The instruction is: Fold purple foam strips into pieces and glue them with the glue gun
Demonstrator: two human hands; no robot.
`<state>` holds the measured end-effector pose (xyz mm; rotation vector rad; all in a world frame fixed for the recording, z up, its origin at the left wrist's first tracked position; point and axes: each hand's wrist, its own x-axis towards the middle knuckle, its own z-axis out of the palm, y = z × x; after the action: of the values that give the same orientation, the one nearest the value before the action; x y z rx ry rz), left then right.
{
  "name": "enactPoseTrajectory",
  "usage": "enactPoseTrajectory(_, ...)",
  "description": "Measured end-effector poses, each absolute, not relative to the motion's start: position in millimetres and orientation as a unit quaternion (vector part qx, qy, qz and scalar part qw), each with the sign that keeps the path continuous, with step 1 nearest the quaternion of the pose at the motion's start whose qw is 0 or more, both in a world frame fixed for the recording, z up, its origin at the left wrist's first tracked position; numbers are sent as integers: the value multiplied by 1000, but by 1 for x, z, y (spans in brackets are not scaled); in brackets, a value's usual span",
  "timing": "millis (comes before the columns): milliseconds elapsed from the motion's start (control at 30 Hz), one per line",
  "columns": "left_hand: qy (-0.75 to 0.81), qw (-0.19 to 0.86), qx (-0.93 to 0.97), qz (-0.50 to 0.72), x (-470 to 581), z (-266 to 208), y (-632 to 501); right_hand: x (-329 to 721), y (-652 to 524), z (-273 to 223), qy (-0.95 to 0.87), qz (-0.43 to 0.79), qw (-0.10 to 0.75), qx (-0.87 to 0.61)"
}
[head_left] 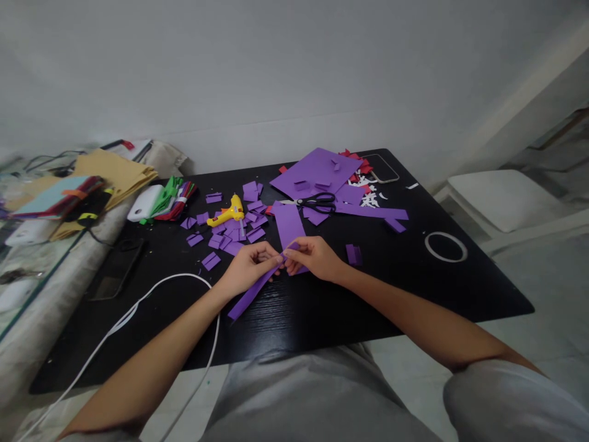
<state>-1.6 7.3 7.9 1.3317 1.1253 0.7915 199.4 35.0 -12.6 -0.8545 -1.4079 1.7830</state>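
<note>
Paper, one narrow purple strip (pixel 253 296), is pinched by the person seated across from me, at the near middle of the black table (pixel 368 301). Thumb and forefinger of the left hand (pixel 254 265) are closed on it, and the right hand (pixel 313 258) grips its upper end between thumb and curled fingers, close beside the left. From there the strip slants down toward the person's left; I can't tell whether its lower end touches the tabletop. A wider purple strip (pixel 288 224) lies just beyond and partly behind the hands. Black-handled scissors (pixel 317 201) rest across its far end. Left of that, a yellow glue gun (pixel 229 213) lies among small folded purple pieces (pixel 211 261). Farther back I see a large purple sheet (pixel 313 169), with white scraps (pixel 370 197) near it. A pale ring (pixel 464 253) sits well apart on the right, and a white cable (pixel 170 279) curves under the left forearm
</note>
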Motion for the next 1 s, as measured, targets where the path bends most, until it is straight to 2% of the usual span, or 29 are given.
enactPoseTrajectory(600,461,580,575,347,-1,6,6,201,36,-7,-578,641,346,-367)
enactPoseTrajectory(833,466,586,563,350,-1,6,7,204,42,-7,-542,644,388,-376)
enactPoseTrajectory(1000,467,588,560,350,-1,6,7,203,41,-9,-541,644,385,-380)
